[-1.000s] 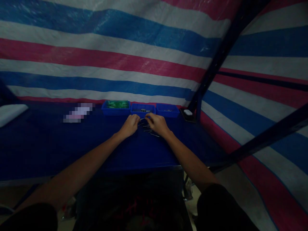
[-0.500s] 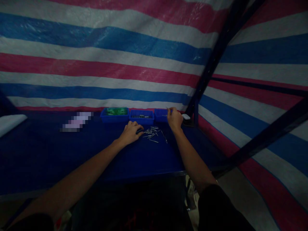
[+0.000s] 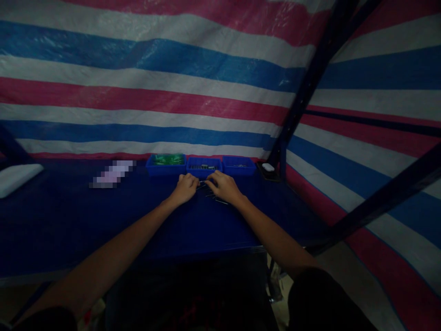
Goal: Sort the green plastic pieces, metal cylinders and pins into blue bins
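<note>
Close together over the blue table point(image 3: 172, 225), my two hands meet at a thin shiny metal rod point(image 3: 202, 181). My left hand point(image 3: 186, 187) pinches the rod's left end with curled fingers. At its right end, the thumb and fingers of my right hand point(image 3: 224, 187) close on it. Below and between the hands lie several loose thin metal rods point(image 3: 221, 201), partly hidden under my right hand. Just behind stands the middle blue bin point(image 3: 204, 173), holding small metallic parts. The right blue bin point(image 3: 240, 171) contains a few thin rods.
The left blue bin point(image 3: 166, 171) holds green material. A small white object point(image 3: 268, 167) rests on a dark flat item at the right. Farther left are a blurred patch point(image 3: 113, 174) and a white slab point(image 3: 20, 177). A blue metal post point(image 3: 287, 124) rises at the back right.
My right hand has come left from the right bin to meet my left hand, now covering much of the rod pile. The left hand's fingers have closed in; a rod now spans both hands.
</note>
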Demonstrator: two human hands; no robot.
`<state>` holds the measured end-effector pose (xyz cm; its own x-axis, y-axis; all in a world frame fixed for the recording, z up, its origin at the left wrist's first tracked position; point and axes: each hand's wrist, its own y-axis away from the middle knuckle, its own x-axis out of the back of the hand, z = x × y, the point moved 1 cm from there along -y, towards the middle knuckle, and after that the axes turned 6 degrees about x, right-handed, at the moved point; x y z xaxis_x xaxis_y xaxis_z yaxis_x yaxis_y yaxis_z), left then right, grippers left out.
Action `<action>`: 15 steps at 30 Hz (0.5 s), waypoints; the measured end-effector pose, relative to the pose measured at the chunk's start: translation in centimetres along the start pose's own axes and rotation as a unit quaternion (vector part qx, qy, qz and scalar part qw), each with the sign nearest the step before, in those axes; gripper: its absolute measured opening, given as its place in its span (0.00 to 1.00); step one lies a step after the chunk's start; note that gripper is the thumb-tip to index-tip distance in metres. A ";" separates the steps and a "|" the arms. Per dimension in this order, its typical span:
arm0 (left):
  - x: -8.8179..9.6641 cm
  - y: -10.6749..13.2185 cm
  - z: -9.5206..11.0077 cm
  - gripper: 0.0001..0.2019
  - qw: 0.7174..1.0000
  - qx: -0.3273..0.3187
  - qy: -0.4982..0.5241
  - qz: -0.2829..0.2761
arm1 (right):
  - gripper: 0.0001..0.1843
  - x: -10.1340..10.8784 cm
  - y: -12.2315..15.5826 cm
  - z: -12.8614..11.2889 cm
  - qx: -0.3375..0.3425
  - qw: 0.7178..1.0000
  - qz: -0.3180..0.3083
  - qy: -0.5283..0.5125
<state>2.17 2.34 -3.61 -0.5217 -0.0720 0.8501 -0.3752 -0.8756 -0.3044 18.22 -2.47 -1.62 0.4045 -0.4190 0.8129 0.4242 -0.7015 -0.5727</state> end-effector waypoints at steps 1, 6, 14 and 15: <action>0.1 0.0 0.1 0.17 1.000 0.001 0.006 0.000 | 0.09 -0.1 0.0 0.0 0.007 1.000 -0.002 0.007; 0.4 0.4 0.6 0.20 1.000 -0.008 0.019 0.009 | 0.13 0.7 -0.2 -0.1 -0.023 0.997 0.031 0.060; -0.5 1.1 1.4 0.10 0.994 -0.070 -0.079 0.004 | 0.18 3.8 -0.3 5.3 -0.315 0.927 0.166 0.117; -0.6 1.0 1.5 0.10 0.994 -0.071 -0.086 -0.001 | 0.19 3.7 0.0 5.8 -0.336 0.924 0.140 0.120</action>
<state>3.24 0.78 -3.81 -0.3873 -0.1607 0.9079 -0.4875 -0.8001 -0.3495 24.44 -0.63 0.73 0.1971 -0.6977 0.6888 -0.3013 -0.7117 -0.6346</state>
